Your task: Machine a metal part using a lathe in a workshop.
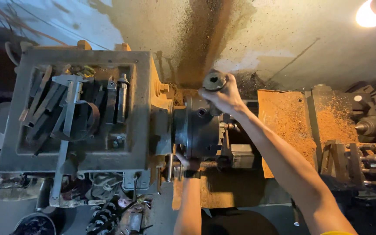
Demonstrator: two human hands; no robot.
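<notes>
Chuck key (214, 81) stands in the top of the lathe chuck (199, 128), wrapped tight in the right hand (225, 95), whose grip closes just beneath its socket head. Left hand (191, 164) reaches up under the chuck, directly below that grip, fingers curled against its lower rim; whether they clasp anything cannot be told.

left hand (191, 165) mostly hidden under chuck (199, 128), right elbow cut off

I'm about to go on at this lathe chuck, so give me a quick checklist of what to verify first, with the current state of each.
1. Right hand grips the chuck key: ok.
2. Key seated in the chuck: cannot tell.
3. Left hand steadies the chuck from below: ok.
4. Workpiece held in the chuck: cannot tell.
5. Tools lying loose in the headstock tray: not ok.
</notes>
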